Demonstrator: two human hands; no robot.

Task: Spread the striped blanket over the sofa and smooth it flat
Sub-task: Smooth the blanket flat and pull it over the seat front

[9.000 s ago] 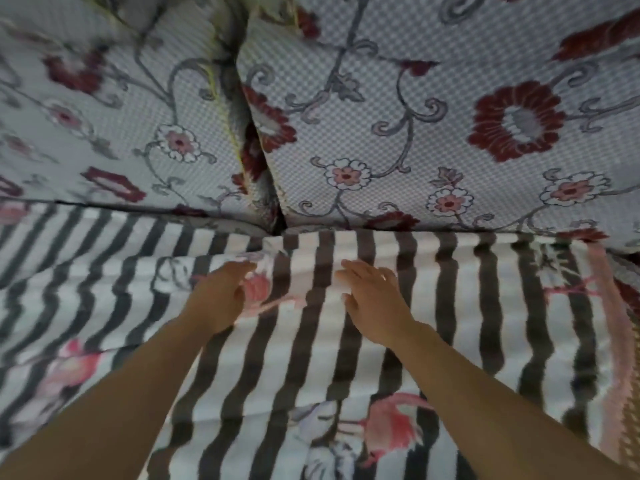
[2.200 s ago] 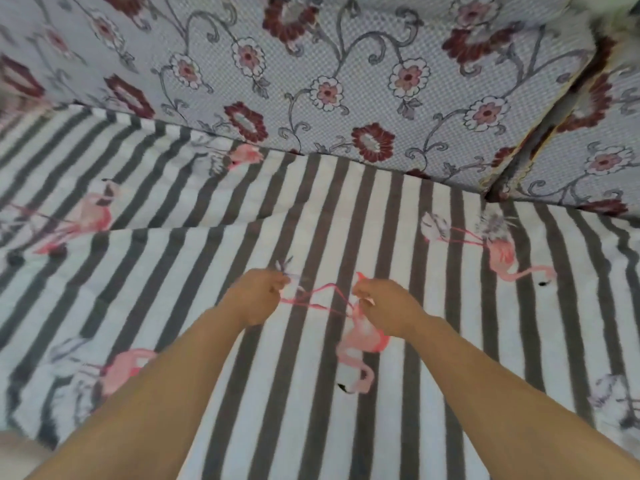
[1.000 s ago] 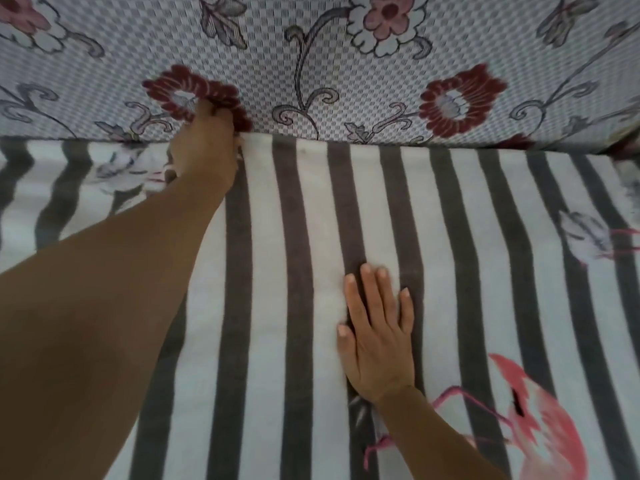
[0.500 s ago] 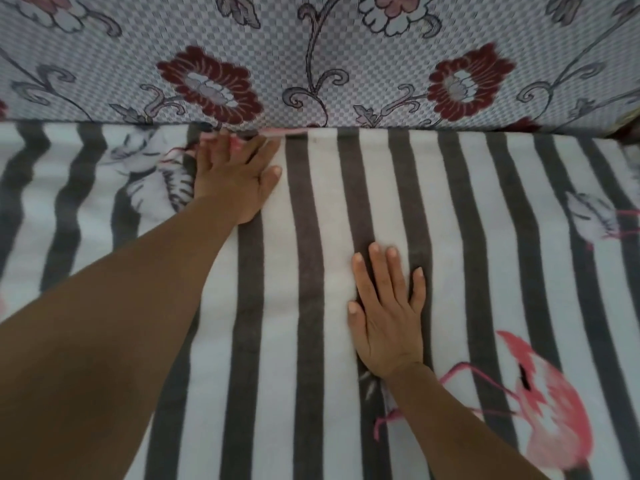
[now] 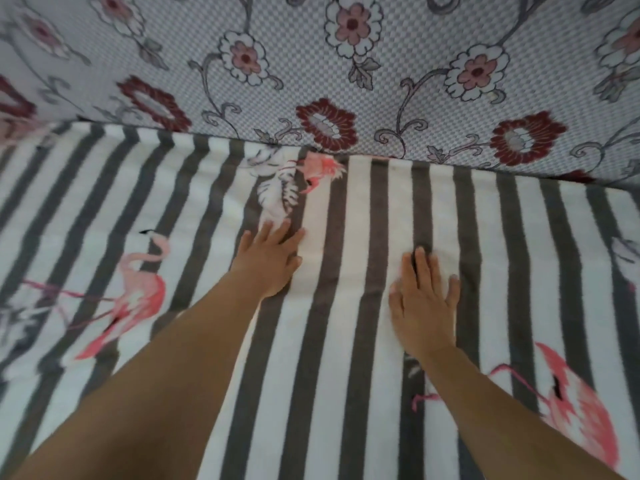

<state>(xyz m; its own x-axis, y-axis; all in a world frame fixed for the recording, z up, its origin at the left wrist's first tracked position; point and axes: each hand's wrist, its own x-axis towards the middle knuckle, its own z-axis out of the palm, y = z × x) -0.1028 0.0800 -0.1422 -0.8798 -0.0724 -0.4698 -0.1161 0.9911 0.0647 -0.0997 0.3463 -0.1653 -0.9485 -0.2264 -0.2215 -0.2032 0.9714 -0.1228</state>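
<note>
Floral sofa back cushions (image 5: pixel 398 74) rise along the far edge of the seat, where the striped blanket (image 5: pixel 363 375) lies spread, its far hem meeting the cushions. Both hands press flat on it near the middle, fingers straight: left hand (image 5: pixel 268 261) and, beside it, right hand (image 5: pixel 424 303).

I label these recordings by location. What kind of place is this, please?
Probably a home living room. A striped blanket with flamingos covers a sofa seat, under flowered back cushions. The left hand and right hand press it flat.
</note>
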